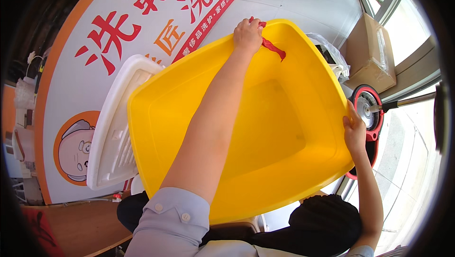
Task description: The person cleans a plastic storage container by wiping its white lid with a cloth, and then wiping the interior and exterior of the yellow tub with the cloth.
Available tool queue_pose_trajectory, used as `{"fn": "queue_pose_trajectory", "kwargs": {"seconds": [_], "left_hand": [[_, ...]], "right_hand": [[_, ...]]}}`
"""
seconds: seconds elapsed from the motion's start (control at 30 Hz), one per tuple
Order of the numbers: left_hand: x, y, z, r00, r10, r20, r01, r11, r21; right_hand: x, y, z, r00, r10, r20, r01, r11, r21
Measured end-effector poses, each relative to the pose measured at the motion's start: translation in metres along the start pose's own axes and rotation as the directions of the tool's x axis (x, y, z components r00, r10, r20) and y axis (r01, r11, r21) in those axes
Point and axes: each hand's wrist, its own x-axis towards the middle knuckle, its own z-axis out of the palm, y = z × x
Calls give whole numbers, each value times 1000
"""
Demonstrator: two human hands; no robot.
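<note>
A large yellow plastic tub [270, 115] is tilted in front of me, its inside facing me. My left arm reaches across it, and my left hand [247, 36] is closed around a red cloth [273, 48] at the far rim. Part of that cloth hangs down the inner wall; the rest is hidden under my fingers. On the right side, my right hand [354, 128] grips the rim of the tub, with the thumb inside the edge. No water is visible in the tub.
Left of the tub leans a white plastic washboard basin [115, 125]. Behind stands a curved sign panel [106, 90] bearing writing. A red-and-black spin mop bucket [368, 109] with a mop handle, a cardboard box [371, 54] and a clear plastic bag [332, 52] are at the right.
</note>
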Motion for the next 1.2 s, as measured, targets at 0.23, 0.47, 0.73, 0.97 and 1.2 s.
{"fn": "queue_pose_trajectory", "kwargs": {"seconds": [0.23, 0.47, 0.73, 0.97, 1.2], "left_hand": [[25, 78, 69, 920, 330, -212, -363, 921, -143], [-49, 149, 69, 883, 406, -234, -468, 733, -494], [-93, 176, 45, 797, 577, -180, -571, 622, -536], [9, 43, 42, 919, 387, -72, -347, 883, 315], [-32, -40, -19, 922, 345, 174, -377, 701, 606]], "right_hand": [[-6, -21, -6, 1000, -2, 21, 4, 996, -84], [-3, -7, -10, 1000, 14, -8, -13, 1000, 9], [-4, -5, -15, 998, 67, -7, -65, 981, 183], [-6, -24, -16, 997, 73, 0, -72, 994, 85], [-4, -19, -17, 999, 33, -1, -33, 995, 92]]}}
